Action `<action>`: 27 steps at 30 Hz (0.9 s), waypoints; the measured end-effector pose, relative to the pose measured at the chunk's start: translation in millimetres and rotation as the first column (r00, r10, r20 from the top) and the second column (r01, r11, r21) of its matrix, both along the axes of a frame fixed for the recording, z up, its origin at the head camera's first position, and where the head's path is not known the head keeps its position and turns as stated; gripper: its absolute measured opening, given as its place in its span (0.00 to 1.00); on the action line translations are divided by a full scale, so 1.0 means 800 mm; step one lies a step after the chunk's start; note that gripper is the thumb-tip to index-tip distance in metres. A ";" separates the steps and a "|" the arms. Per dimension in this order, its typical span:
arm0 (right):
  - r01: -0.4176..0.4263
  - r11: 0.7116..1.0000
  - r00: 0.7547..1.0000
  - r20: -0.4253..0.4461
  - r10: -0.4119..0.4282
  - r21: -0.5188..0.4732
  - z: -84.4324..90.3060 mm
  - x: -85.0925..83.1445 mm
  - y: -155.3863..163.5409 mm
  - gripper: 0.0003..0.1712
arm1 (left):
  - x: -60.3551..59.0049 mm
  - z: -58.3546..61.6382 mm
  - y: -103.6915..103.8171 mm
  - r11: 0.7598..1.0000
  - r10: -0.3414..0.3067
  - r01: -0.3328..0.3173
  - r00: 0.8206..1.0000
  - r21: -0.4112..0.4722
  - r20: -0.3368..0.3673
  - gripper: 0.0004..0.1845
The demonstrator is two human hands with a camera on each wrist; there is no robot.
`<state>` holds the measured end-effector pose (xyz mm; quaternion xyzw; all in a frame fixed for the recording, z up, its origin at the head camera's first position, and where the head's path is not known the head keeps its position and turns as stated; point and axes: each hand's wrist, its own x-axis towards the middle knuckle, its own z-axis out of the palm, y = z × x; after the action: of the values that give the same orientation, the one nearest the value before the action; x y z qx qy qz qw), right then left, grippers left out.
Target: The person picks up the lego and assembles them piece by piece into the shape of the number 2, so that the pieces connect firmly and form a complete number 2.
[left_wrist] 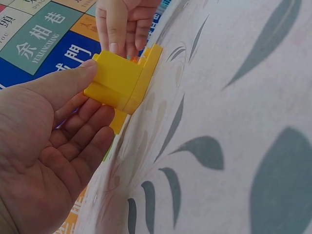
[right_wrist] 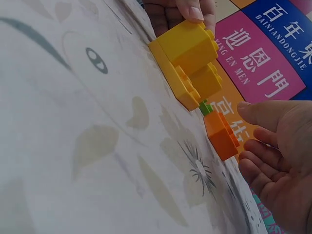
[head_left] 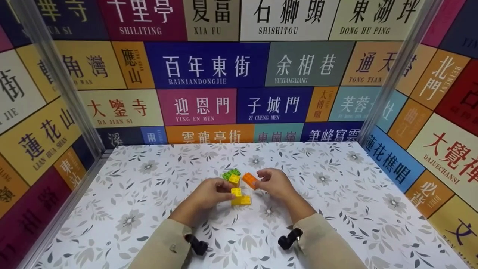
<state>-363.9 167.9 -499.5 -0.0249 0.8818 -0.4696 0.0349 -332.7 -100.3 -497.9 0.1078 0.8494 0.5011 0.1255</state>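
My left hand (head_left: 210, 193) pinches a stepped stack of yellow toy bricks (head_left: 241, 201) between thumb and fingers, low over the patterned tabletop. In the left wrist view the thumb presses one side of the stack (left_wrist: 117, 78). Just beyond it is another yellow brick (head_left: 234, 179), with a green brick (head_left: 230, 173) behind that. An orange brick (head_left: 249, 181) lies to their right. My right hand (head_left: 275, 184) is beside the orange brick, and in the right wrist view its thumb and fingers (right_wrist: 263, 151) are spread apart with nothing held.
A white tabletop (head_left: 149, 224) with grey leaves and flowers lies under both hands. Panels with coloured name signs (head_left: 209, 65) rise at the back and both sides, with metal corner posts (head_left: 71, 82). Black wrist straps (head_left: 289, 240) show at the sleeves.
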 end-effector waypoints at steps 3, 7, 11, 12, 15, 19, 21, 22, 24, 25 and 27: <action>0.001 1.000 1.000 0.018 -0.001 -0.002 -0.005 -0.002 -0.002 0.27 | 0.000 0.001 0.000 1.000 0.002 -0.002 1.000 0.003 0.007 0.12; 0.016 1.000 0.999 0.030 -0.016 0.003 -0.010 -0.004 -0.003 0.29 | -0.001 0.001 0.001 1.000 0.000 0.000 1.000 0.006 0.008 0.12; 0.018 1.000 0.999 0.042 -0.019 0.013 -0.015 -0.004 -0.004 0.30 | -0.001 0.001 0.001 1.000 0.000 -0.001 1.000 0.018 0.024 0.12; 0.013 1.000 0.999 0.038 -0.013 0.015 -0.017 -0.004 -0.003 0.29 | -0.001 0.001 0.000 1.000 0.002 -0.002 1.000 0.021 0.028 0.12; -0.005 1.000 1.000 0.001 0.005 0.021 -0.020 -0.005 -0.002 0.27 | -0.001 0.001 0.000 1.000 0.006 -0.007 0.999 0.026 0.036 0.12; -0.020 0.999 0.999 -0.027 0.021 0.027 -0.021 -0.004 0.000 0.24 | -0.002 -0.001 0.000 1.000 0.001 -0.001 1.000 0.016 0.012 0.12; -0.022 0.999 0.999 -0.025 0.023 0.027 -0.021 -0.004 0.000 0.23 | -0.002 -0.002 -0.001 1.000 -0.007 0.007 1.000 0.007 -0.006 0.12; -0.021 0.999 1.000 -0.022 0.022 0.025 -0.021 -0.004 0.000 0.23 | -0.002 -0.002 -0.001 1.000 -0.008 0.008 1.000 0.005 -0.006 0.12; -0.019 1.000 0.999 -0.027 0.020 0.023 -0.020 -0.004 0.000 0.23 | -0.002 -0.002 -0.001 1.000 -0.007 0.007 1.000 0.001 0.000 0.12; -0.022 1.000 0.999 -0.032 0.022 0.022 -0.020 -0.003 0.000 0.23 | -0.002 -0.002 -0.001 1.000 -0.009 0.009 1.000 -0.004 -0.003 0.12; -0.027 0.999 0.999 -0.038 0.028 0.021 -0.019 -0.003 0.000 0.23 | -0.001 -0.002 -0.001 1.000 -0.010 0.010 1.000 -0.009 -0.002 0.12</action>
<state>-366.2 167.6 -515.1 -0.0458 0.8867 -0.4594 0.0245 -333.3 -101.4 -499.2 0.1121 0.8513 0.4964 0.1276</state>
